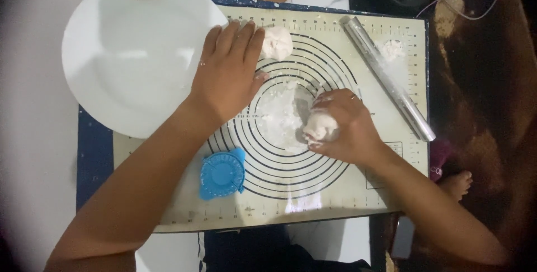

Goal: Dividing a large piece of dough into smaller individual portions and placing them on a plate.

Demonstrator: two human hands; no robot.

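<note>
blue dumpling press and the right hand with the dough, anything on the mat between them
Head view: nothing lies between the blue dumpling press and the right hand, only the mat with its dark rings.

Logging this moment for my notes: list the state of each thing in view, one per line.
left hand: flat, palm down on the mat
right hand: closed around a dough piece
dough piece: gripped, pressed to the mat
dough ball: loose by the left fingertips
rolling pin: lying unused, diagonal
blue dumpling press: untouched on the mat
white plate: one dough lump at its far rim
baking mat: floured at centre
</note>
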